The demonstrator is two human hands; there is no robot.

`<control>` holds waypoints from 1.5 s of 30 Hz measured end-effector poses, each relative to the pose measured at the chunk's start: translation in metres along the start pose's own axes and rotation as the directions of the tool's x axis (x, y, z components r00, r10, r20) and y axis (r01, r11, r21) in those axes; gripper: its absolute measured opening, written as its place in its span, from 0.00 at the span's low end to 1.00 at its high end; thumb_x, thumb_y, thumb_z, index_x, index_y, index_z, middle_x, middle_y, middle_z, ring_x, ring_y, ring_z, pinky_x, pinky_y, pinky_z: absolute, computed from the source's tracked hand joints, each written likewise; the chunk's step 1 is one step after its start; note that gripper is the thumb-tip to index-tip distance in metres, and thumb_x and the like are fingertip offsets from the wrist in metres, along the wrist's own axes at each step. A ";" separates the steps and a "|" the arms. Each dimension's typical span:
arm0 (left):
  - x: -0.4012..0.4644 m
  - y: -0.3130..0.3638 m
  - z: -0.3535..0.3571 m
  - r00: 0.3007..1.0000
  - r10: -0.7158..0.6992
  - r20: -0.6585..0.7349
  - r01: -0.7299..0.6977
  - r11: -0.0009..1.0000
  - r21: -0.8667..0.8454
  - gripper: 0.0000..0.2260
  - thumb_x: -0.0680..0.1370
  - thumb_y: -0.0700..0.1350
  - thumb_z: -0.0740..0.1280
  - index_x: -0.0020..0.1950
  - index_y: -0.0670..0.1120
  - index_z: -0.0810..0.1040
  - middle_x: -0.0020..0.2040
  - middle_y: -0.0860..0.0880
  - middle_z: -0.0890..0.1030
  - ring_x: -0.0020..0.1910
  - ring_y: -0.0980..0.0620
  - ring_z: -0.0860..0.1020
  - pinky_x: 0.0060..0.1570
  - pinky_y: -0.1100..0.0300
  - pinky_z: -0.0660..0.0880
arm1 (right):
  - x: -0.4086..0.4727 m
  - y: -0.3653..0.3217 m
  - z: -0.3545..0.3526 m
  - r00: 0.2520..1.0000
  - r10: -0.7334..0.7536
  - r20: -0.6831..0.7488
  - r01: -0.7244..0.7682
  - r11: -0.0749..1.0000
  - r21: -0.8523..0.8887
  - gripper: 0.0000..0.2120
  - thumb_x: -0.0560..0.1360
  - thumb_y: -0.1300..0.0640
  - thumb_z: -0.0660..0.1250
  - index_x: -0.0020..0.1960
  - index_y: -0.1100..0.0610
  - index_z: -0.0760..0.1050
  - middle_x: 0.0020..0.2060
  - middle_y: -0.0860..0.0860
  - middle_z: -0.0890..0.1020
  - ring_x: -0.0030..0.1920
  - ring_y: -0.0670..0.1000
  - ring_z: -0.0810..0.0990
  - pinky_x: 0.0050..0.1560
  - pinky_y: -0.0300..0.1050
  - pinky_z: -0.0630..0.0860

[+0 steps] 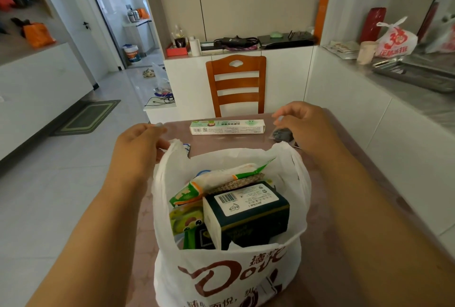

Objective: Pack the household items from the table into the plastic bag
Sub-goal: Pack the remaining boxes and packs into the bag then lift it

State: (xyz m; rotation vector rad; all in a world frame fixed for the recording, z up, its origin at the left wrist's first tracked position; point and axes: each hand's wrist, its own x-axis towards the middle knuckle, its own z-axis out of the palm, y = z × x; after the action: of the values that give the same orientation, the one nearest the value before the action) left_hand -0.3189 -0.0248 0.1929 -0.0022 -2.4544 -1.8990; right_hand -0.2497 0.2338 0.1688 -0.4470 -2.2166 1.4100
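A white plastic bag [229,272] with red print stands open on the table in front of me. Inside it lie a dark green box [248,210], a green and white snack packet [221,178] and a frog-print packet [187,220]. My left hand [138,149] grips the bag's left handle [173,149]. My right hand [305,127] hovers with curled fingers just above a small dark packet [283,134] on the table, beyond the bag's right handle [286,152]. A long white and green box [227,127] lies at the table's far edge.
The table has a pinkish cover [344,232]. A wooden chair [236,85] stands behind its far edge. White cabinets and a counter [406,90] run along the right. Open tiled floor [61,183] lies to the left.
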 end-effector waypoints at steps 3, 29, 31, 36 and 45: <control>0.012 -0.004 0.004 0.999 0.006 0.051 -0.007 1.000 0.017 0.10 0.79 0.48 0.61 0.43 0.48 0.80 0.37 0.44 0.78 0.35 0.46 0.74 0.39 0.55 0.73 | 0.006 0.011 -0.003 0.985 0.092 0.147 -0.044 0.954 -0.296 0.10 0.79 0.52 0.61 0.55 0.50 0.79 0.54 0.48 0.81 0.53 0.49 0.78 0.48 0.40 0.74; 0.189 -0.102 0.064 0.717 -0.586 0.378 0.614 0.787 0.055 0.22 0.77 0.61 0.60 0.63 0.47 0.74 0.60 0.37 0.78 0.45 0.39 0.80 0.29 0.51 0.79 | 0.098 0.079 0.049 0.818 0.496 0.291 -0.415 0.859 -0.299 0.19 0.81 0.48 0.56 0.58 0.60 0.77 0.51 0.58 0.83 0.52 0.57 0.81 0.63 0.56 0.74; 0.196 -0.119 0.067 0.676 -0.633 0.379 0.661 0.748 0.070 0.26 0.77 0.63 0.58 0.70 0.51 0.70 0.66 0.39 0.74 0.48 0.39 0.78 0.28 0.49 0.78 | 0.103 0.086 0.055 0.817 0.498 0.290 -0.423 0.860 -0.284 0.19 0.81 0.47 0.56 0.58 0.60 0.77 0.52 0.58 0.83 0.53 0.57 0.80 0.63 0.55 0.74; 0.212 -0.154 0.083 0.669 -0.668 0.326 0.703 0.711 0.016 0.25 0.77 0.64 0.59 0.68 0.52 0.70 0.54 0.42 0.77 0.50 0.39 0.77 0.40 0.46 0.75 | 0.114 0.110 0.062 0.813 0.485 0.321 -0.412 0.870 -0.271 0.18 0.81 0.46 0.56 0.54 0.57 0.78 0.50 0.57 0.83 0.52 0.57 0.81 0.62 0.55 0.74; 0.228 -0.188 0.117 0.767 -0.584 0.265 0.563 0.811 0.158 0.20 0.77 0.54 0.65 0.63 0.42 0.74 0.55 0.45 0.79 0.54 0.44 0.77 0.61 0.48 0.74 | 0.130 0.141 0.067 0.793 0.491 0.361 -0.384 0.863 -0.330 0.18 0.81 0.46 0.55 0.56 0.57 0.77 0.47 0.55 0.84 0.49 0.54 0.82 0.52 0.47 0.76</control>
State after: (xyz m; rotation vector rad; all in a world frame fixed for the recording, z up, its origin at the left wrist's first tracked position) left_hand -0.5552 0.0359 -0.0117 0.5770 -2.9879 -2.1543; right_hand -0.3923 0.3085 0.0444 -0.8565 -2.8006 1.5985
